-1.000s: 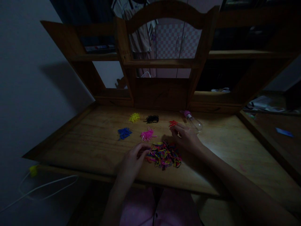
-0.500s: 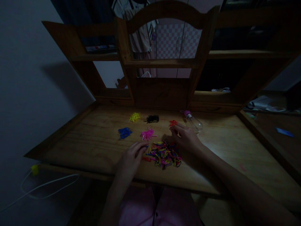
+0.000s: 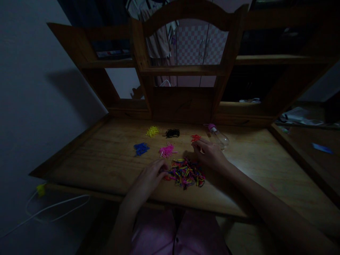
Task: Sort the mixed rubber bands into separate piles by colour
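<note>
A mixed heap of small thin colored bands (image 3: 187, 173), like little elastics, lies near the desk's front edge. At its left edge is my left hand (image 3: 152, 173), fingers curled and thumb close to the index finger; what they grip is hard to make out. My right hand (image 3: 209, 152) hovers by a small red pile (image 3: 196, 137), thumb and fingertips pinched together, their contents too small to tell. Separate piles lie beyond the heap: pink (image 3: 166, 151), blue (image 3: 141, 148), black (image 3: 172, 133) and yellow (image 3: 152, 131).
A clear bulb-shaped bottle (image 3: 221, 139) with a pink cap lies behind my right hand. Wooden shelving (image 3: 183, 71) rises at the desk's back. A white cable (image 3: 61, 203) hangs at the left, and a blue packet (image 3: 322, 148) lies far right.
My left hand has shifted slightly down toward the heap's left edge; the dark blue piece at its fingertips no longer shows clearly. My right hand has stayed nearly still.
</note>
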The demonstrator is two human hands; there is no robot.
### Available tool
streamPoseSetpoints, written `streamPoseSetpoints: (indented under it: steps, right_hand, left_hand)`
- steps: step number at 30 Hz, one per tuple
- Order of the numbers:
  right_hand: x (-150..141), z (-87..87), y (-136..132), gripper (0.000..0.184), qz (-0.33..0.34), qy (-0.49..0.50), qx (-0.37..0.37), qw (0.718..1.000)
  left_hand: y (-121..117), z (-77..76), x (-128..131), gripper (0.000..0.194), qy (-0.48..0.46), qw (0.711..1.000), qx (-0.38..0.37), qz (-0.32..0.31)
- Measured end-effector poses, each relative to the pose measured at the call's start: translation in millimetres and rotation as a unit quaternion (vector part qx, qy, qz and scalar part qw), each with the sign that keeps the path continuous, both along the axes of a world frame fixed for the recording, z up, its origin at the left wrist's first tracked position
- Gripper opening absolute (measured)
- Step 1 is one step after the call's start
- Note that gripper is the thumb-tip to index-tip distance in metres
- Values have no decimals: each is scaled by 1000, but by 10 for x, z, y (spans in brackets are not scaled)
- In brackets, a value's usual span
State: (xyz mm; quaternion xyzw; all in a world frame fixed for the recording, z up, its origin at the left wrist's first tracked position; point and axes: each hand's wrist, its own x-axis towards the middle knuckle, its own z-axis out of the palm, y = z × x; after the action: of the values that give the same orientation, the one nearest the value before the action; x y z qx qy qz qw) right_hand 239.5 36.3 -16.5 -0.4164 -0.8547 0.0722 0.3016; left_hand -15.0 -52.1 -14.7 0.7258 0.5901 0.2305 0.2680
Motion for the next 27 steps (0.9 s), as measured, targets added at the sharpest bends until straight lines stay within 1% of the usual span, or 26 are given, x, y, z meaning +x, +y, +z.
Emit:
streamPoseSetpoints:
  steps: [3, 5, 8, 10, 13, 16, 19, 21, 23, 25, 27]
  right_hand:
    - [3, 2, 4, 17, 1, -2, -1, 1000]
    - [6, 3, 6, 17, 0, -3, 0, 1000]
    - [8, 4, 10, 18, -2, -3, 4, 1000]
    - [9, 0, 11, 18, -6, -4, 5, 1000]
    - [8, -10, 12, 18, -7, -9, 2, 1000]
    - [5, -19, 8, 17, -8, -9, 5, 1000]
    - [3, -19, 5, 18, -11, -7, 10, 1000]
    - [6, -17, 7, 18, -9, -8, 8, 1000]
    - [10, -18, 14, 18, -7, -7, 5, 1000]
    - [12, -19, 19, 17, -8, -4, 5, 1000]
    - [10, -15, 18, 18, -8, 0, 4, 1000]
  left_hand:
    - [19, 97, -10, 7, 11, 999, -20, -45]
    - [20, 129, -26, 6, 17, 997, -24, -72]
    - [20, 135, -99, 4, 13, 997, -19, -80]
    - [36, 128, -207, 3, 11, 998, -4, -60]
    - [110, 115, -459, 7, 11, 1000, 22, -8]
    - [239, 90, -741, 9, 14, 998, 46, 47]
    - [382, 52, -950, 10, 44, 991, 73, 103]
    - [457, 30, -1026, 12, 65, 987, 76, 128]
    - [503, 16, -1060, 15, 77, 984, 83, 139]
    - [515, 17, -1061, 20, 79, 981, 112, 135]
    - [491, 40, -1030, 25, 78, 977, 156, 122]
